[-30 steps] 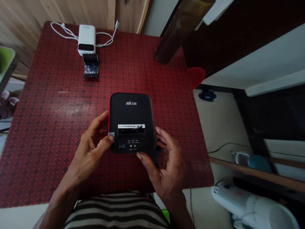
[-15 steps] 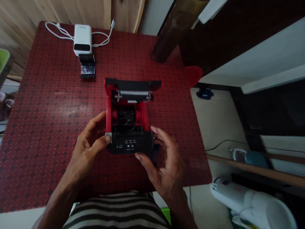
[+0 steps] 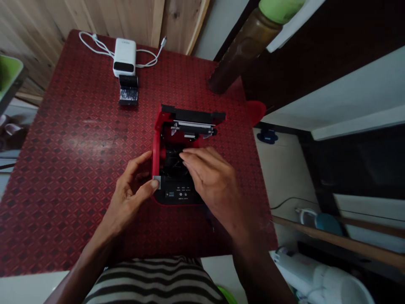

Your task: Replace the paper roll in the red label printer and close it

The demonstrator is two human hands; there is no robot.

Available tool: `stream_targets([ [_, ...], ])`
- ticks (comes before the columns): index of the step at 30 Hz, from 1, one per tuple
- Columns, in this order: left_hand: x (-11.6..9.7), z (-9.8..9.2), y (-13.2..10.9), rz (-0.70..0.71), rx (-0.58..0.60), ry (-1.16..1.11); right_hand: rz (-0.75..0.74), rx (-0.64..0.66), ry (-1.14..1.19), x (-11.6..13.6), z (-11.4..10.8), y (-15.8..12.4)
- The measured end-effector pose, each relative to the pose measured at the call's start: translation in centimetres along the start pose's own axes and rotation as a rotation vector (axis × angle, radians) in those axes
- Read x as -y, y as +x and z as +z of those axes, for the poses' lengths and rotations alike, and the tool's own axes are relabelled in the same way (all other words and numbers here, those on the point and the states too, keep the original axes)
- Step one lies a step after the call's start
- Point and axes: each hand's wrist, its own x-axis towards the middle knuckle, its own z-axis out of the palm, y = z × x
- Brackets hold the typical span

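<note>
Red table [image 3: 63,169], one open printer [image 3: 190,116], left grip [image 3: 131,190] closed on its corner, right grip [image 3: 211,177] open above it

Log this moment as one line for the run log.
left hand: thumb on grey tab of printer | right hand: fingers over open bay | lid: open
</note>
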Motion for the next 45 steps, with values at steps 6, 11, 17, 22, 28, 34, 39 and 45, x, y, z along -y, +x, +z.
stream_targets([
  [6, 0.0, -0.2, 0.1, 0.000, -0.013, 0.021, 0.027, 0.365, -0.110, 0.9, -0.6, 3.5],
  [11, 0.0, -0.2, 0.1, -0.014, -0.008, 0.024, 0.056, 0.527, -0.224, 1.8, -0.7, 5.7],
  [17, 0.1, -0.3, 0.0, -0.016, 0.001, 0.015, 0.075, 0.557, -0.384, 2.6, 0.4, 6.7],
  [22, 0.0, -0.2, 0.0, -0.031, -0.004, 0.004, 0.046, 0.593, -0.432, 2.7, 0.7, 7.5],
  [28, 0.0, -0.3, 0.1, -0.041, 0.003, 0.012, 0.041, 0.570, -0.442, 2.5, 0.4, 7.3],
  [34, 0.1, -0.3, 0.1, -0.041, 0.000, 0.011, 0.043, 0.576, -0.439, 3.0, -0.4, 7.2],
  [39, -0.1, -0.3, 0.1, -0.032, 0.003, 0.009, 0.029, 0.450, -0.414, 2.6, -0.8, 5.7],
  [45, -0.2, -0.2, 0.0, -0.022, -0.007, 0.033, 0.024, 0.057, 0.046, -0.1, -3.9, 1.8],
])
